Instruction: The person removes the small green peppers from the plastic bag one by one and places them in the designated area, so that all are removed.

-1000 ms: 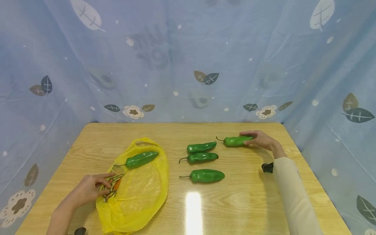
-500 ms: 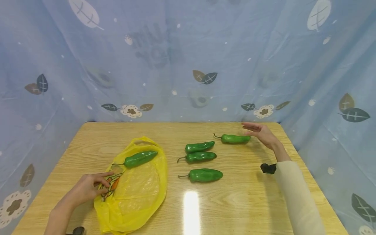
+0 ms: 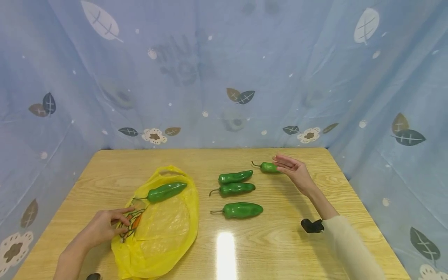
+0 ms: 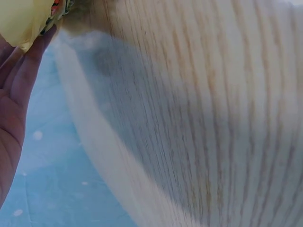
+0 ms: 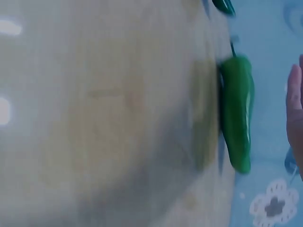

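Note:
My left hand (image 3: 105, 227) pinches the left side of a yellow plastic bag (image 3: 164, 241), which lies spread with its mouth open. One long green pepper (image 3: 167, 192) rests on the bag. In the left wrist view, my fingers meet the bag's edge (image 4: 21, 21). My right hand (image 3: 295, 173) hovers with loose fingers by the back-right green pepper (image 3: 268, 167), hiding its right end in the head view. The right wrist view shows that pepper (image 5: 237, 111) apart from the hand (image 5: 296, 109).
Left of my right hand, several green peppers lie in a column: a back one (image 3: 235, 177), a middle one (image 3: 237, 189) touching or nearly touching it, and a front one (image 3: 243, 210). Blue patterned cloth (image 3: 210, 77) stands behind and beside the wooden table (image 3: 273, 241).
My right hand has let go of the back-right pepper, lifted off and then shifted left and toward me. The left hand stays on the bag. The view tilts slightly.

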`<control>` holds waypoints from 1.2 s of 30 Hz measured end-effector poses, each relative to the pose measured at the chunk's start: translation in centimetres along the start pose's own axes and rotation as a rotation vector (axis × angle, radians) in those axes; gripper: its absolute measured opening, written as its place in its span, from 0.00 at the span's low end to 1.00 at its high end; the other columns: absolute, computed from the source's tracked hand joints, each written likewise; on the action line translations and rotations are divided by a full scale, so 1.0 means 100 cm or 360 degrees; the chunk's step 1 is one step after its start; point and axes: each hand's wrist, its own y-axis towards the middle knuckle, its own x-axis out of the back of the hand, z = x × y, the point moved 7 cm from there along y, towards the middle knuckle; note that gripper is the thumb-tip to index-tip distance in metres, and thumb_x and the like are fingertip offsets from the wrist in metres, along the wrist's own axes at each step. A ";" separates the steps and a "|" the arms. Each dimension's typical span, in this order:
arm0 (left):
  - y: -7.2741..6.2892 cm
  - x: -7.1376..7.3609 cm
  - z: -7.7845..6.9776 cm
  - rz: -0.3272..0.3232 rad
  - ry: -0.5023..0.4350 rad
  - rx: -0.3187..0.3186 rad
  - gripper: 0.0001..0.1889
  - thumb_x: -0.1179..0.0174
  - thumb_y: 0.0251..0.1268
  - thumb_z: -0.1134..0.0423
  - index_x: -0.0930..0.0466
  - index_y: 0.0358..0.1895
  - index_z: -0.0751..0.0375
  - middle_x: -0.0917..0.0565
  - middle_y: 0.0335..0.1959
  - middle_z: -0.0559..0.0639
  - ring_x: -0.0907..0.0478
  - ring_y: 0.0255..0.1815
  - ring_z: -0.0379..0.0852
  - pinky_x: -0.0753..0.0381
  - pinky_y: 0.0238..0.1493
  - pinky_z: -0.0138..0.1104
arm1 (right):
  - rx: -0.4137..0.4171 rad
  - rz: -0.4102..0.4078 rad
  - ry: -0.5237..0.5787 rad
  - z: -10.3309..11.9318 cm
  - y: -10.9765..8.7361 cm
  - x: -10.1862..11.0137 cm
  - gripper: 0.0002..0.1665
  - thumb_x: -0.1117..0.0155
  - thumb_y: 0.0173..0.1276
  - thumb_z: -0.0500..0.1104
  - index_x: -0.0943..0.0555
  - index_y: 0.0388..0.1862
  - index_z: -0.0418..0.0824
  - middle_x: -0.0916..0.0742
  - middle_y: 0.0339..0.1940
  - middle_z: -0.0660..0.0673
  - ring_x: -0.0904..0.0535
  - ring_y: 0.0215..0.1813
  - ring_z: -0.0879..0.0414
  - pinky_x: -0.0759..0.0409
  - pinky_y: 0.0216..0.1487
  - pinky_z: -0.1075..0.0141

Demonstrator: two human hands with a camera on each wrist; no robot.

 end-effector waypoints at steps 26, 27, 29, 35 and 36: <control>0.004 0.001 0.007 0.0010 0.0089 -0.0063 0.10 0.26 0.45 0.63 0.14 0.30 0.43 0.19 0.54 0.62 0.20 0.50 0.41 0.18 0.41 0.23 | -0.0159 0.0304 0.0058 -0.008 -0.081 -0.102 0.26 0.41 0.68 0.30 0.32 0.64 0.24 0.22 0.62 0.35 0.22 0.60 0.47 0.21 0.56 0.55; 0.005 0.001 0.007 0.0003 0.0089 -0.0077 0.10 0.26 0.45 0.63 0.14 0.30 0.43 0.19 0.53 0.63 0.21 0.50 0.39 0.18 0.41 0.23 | -0.0170 0.0307 0.0074 -0.009 -0.084 -0.105 0.26 0.41 0.68 0.30 0.31 0.64 0.24 0.21 0.61 0.38 0.22 0.60 0.46 0.21 0.56 0.54; 0.006 0.001 0.007 0.0000 0.0076 -0.0091 0.10 0.26 0.45 0.63 0.14 0.30 0.43 0.19 0.53 0.63 0.23 0.50 0.34 0.17 0.41 0.24 | -0.0184 0.0323 0.0109 -0.008 -0.092 -0.110 0.25 0.42 0.68 0.29 0.31 0.64 0.25 0.19 0.61 0.41 0.22 0.59 0.46 0.22 0.57 0.54; 0.003 -0.002 0.009 0.0021 0.0063 -0.0056 0.10 0.26 0.45 0.64 0.15 0.29 0.42 0.20 0.54 0.63 0.22 0.51 0.38 0.18 0.40 0.23 | -0.0175 0.0504 0.0248 -0.006 -0.111 -0.135 0.25 0.47 0.70 0.26 0.35 0.65 0.22 0.21 0.62 0.37 0.22 0.60 0.50 0.22 0.58 0.59; 0.002 -0.002 0.010 0.0024 0.0072 -0.0047 0.10 0.26 0.45 0.63 0.14 0.29 0.42 0.19 0.54 0.63 0.22 0.51 0.40 0.18 0.40 0.23 | -0.0187 0.0545 0.0281 -0.006 -0.113 -0.140 0.25 0.48 0.70 0.26 0.35 0.66 0.22 0.22 0.63 0.36 0.22 0.60 0.50 0.21 0.58 0.59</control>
